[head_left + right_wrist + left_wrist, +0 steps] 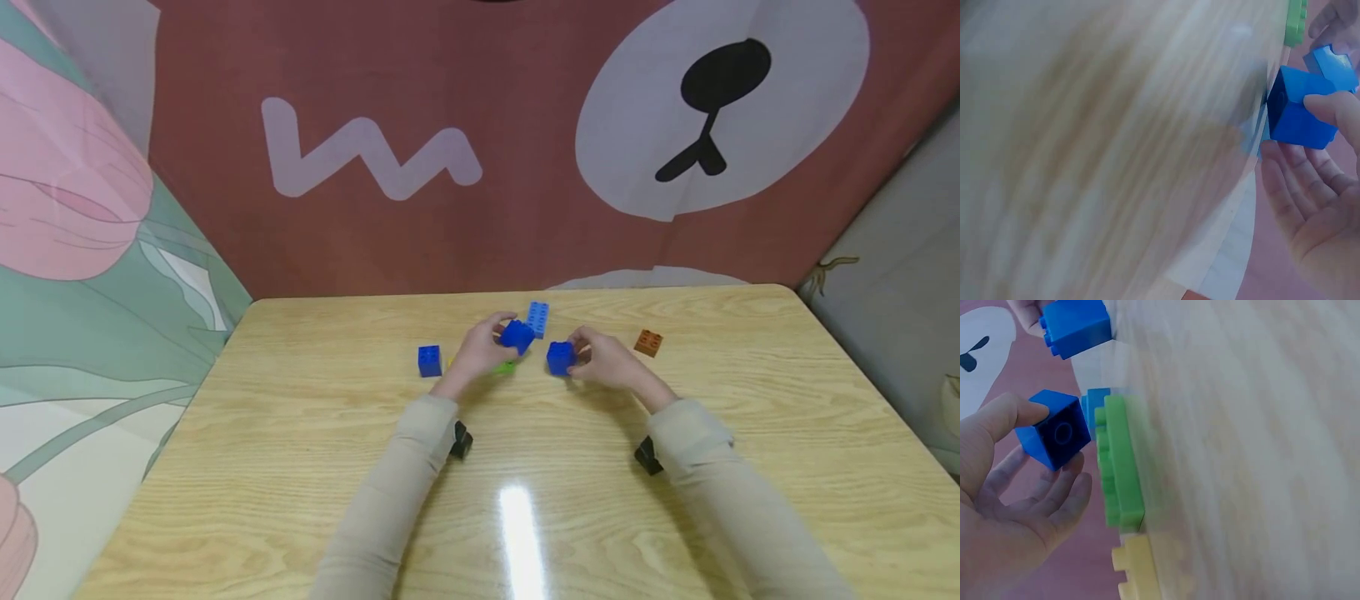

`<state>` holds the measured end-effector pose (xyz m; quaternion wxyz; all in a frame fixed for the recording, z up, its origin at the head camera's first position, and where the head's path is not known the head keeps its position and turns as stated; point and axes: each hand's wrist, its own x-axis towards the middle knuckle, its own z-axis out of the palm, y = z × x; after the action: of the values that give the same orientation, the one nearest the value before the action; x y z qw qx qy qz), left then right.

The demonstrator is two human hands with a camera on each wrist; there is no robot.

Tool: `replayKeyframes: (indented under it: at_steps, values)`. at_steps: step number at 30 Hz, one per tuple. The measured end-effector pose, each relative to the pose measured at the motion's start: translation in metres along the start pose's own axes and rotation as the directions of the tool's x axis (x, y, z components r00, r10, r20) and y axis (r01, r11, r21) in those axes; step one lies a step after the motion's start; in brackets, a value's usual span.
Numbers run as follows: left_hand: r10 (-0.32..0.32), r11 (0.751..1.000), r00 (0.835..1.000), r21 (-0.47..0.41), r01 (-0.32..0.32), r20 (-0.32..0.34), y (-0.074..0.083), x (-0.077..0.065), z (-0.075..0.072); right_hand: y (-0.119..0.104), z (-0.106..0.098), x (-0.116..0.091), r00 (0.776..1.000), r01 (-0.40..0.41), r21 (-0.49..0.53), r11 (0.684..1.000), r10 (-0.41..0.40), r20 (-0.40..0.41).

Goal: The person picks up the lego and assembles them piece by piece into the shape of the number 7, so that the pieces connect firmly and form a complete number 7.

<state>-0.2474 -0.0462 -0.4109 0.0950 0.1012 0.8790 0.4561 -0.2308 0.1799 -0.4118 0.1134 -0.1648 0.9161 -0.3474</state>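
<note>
My left hand (482, 348) pinches a dark blue toy building block (517, 336) between thumb and fingers; its hollow underside with a round tube faces the left wrist camera. To its right, my right hand (603, 358) grips a second dark blue block (560, 358) by its side. In the right wrist view the thumb lies on one face of this block (1302, 109) and the fingers are beneath it. A lighter blue long block (537, 319) lies just behind the two. Below the left hand sits a green long block (1124, 465), mostly hidden in the head view.
A third dark blue block (430, 361) stands left of the left hand. A yellow block (1141, 569) lies beside the green one. At the right is an orange-brown block (648, 342). The wooden table (315, 467) ends at a printed curtain (420, 242) behind.
</note>
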Motion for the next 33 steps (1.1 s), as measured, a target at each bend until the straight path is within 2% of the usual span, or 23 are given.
replayKeyframes:
  at_steps: [12, 17, 22, 33]
  values:
    - [-0.014, 0.995, 1.000, -0.098, 0.016, 0.017, -0.002, -0.008, -0.020, -0.016, 0.013, 0.008, 0.998, 0.046, 0.045, 0.998, -0.048, 0.046]
    - [-0.012, 0.991, 1.000, -0.134, 0.013, 0.007, -0.006, -0.007, -0.022, -0.020, 0.018, 0.011, 0.998, 0.048, 0.061, 0.997, -0.051, 0.049]
    - [0.017, 0.989, 1.000, -0.149, -0.015, 0.009, -0.008, -0.006, -0.022, -0.024, 0.020, 0.014, 0.998, 0.026, 0.062, 0.998, -0.030, 0.061]
    - [0.039, 0.982, 0.999, -0.187, -0.033, 0.031, -0.007, -0.008, -0.024, -0.027, 0.025, 0.017, 0.997, 0.002, 0.051, 0.999, -0.006, 0.074]
